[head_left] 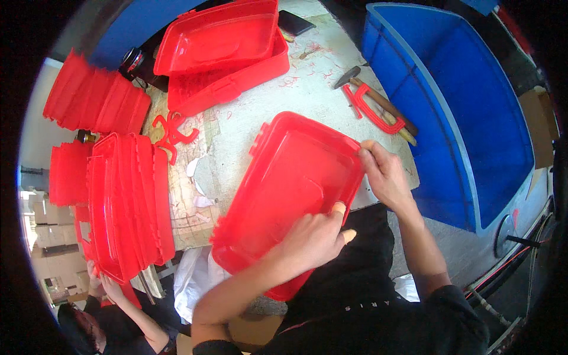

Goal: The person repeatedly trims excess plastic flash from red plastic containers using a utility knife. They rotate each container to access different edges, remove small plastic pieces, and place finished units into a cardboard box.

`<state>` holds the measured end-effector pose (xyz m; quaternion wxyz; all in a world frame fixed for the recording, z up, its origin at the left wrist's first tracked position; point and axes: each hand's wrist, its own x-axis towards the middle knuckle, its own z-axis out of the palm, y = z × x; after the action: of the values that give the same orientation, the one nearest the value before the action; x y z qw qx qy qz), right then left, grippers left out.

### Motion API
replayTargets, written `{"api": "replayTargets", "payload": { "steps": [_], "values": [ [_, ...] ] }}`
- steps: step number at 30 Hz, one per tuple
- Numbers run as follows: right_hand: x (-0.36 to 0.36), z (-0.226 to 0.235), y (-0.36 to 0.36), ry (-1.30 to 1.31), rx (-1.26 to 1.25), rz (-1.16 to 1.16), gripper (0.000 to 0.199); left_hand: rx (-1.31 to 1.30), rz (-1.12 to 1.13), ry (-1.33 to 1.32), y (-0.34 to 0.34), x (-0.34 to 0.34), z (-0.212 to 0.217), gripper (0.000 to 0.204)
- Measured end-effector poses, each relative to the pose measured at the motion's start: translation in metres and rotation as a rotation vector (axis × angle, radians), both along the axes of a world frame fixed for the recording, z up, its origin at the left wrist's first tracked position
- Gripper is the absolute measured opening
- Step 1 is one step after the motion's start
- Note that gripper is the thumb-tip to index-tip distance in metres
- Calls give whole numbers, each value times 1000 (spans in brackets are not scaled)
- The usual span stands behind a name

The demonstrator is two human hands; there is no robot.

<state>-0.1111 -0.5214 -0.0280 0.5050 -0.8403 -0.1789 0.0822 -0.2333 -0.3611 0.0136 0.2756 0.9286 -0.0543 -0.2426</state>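
A blue bin (467, 112) fills the ground right of the worktable (296, 94), its near wall running close along the table's right edge. The table's pale, scratched top shows bare only in a strip through the middle, between the piles.

On the table's far side sits a red box (231, 80) with a red tray (219, 38) lying tilted on top. Along the table's left edge, a stack of red lids (127, 201) stands on edge, and more red lids (94, 100) fan out beyond it at the far left.

At the table's near edge a person holds a red lid (296, 177) tilted, its lower end hanging past the edge over the lap. The left hand (310, 239) is clamped on the lid's near long side, fingers curled over the rim. The right hand (384, 174) pinches the lid's far right corner, thumb and fingers closed on the rim.

Near the table's right edge lie a red handle (378, 112) and, just beside it, a hammer (378, 100) with a wooden shaft. A loose red clip piece (171, 133) lies at the left, between the box and the standing stack. A dark flat thing (294, 23) rests at the table's far edge.

Below the table's left corner, another person's hands (103, 287) reach up to the standing stack.
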Motion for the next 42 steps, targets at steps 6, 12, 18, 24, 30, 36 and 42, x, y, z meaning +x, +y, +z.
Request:
{"api": "replayTargets", "payload": {
  "steps": [6,12,18,24,30,36,42],
  "values": [
    [58,6,42,-260,-274,136,17,129,-24,-798,104,108,6,39],
    [50,11,72,-675,-649,314,12,224,-26,-431,154,128,-31,32],
    [52,-3,103,-804,-724,397,9,97,-37,-302,167,129,-36,27],
    [52,1,112,-845,-620,383,20,46,-48,-289,170,140,-46,28],
    [54,23,103,-430,-387,496,22,76,-181,-266,177,153,-47,27],
    [48,35,99,-189,-484,536,19,-1,-169,-220,173,146,-42,30],
    [47,15,110,-664,-600,511,17,-89,-131,-167,173,146,-39,39]
  ]
}}
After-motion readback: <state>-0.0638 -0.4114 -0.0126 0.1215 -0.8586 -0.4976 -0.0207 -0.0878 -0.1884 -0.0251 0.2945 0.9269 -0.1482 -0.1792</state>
